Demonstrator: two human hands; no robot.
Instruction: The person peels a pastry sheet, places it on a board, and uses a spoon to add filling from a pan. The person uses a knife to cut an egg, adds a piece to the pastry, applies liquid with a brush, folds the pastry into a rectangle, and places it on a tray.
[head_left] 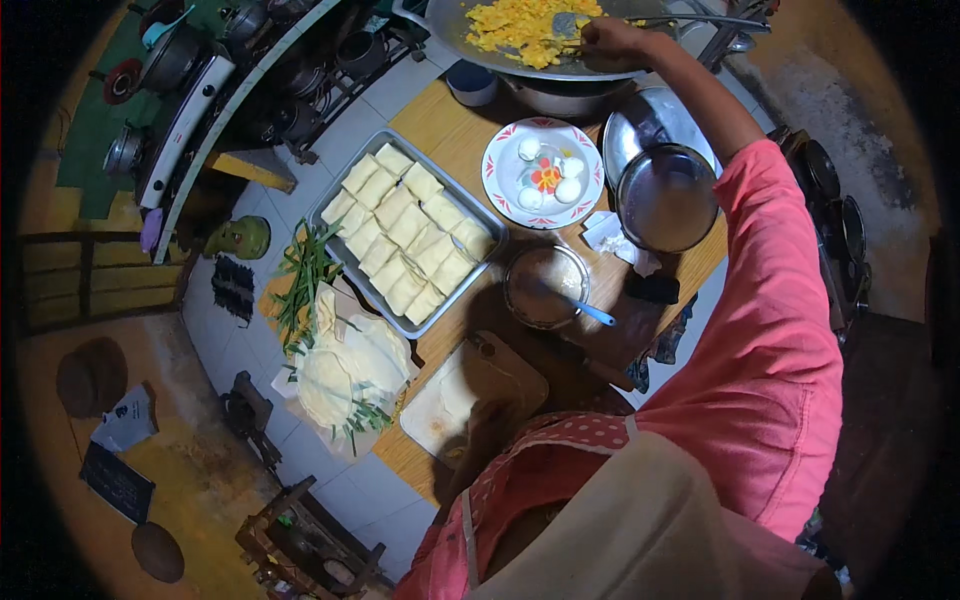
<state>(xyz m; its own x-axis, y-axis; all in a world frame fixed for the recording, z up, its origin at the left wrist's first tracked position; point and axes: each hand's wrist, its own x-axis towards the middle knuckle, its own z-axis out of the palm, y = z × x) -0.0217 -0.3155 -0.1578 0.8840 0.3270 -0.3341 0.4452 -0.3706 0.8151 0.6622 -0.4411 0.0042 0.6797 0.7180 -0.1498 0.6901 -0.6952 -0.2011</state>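
Note:
My right hand [614,46] reaches over the near rim of a wide wok [440,40] at the far end of the table. Its fingers are closed, beside the yellow diced filling [510,30]; whatever they grip is too small to make out. A metal spatula [690,18] lies across the wok just beyond that hand. My left hand [488,425] rests in shadow at the near part of a white board [440,400], its fingers too dark to read. Left of the board is a stack of thin pale wrappers [345,375] with green strips on it.
A metal tray [330,235] holds rows of folded pastry parcels [405,225]. Nearby stand a patterned plate [500,190] with white egg pieces, a bowl [515,310] with a blue-handled utensil [595,312], and a round dark pan [668,200]. Long green leaves [298,280] lie left of the tray.

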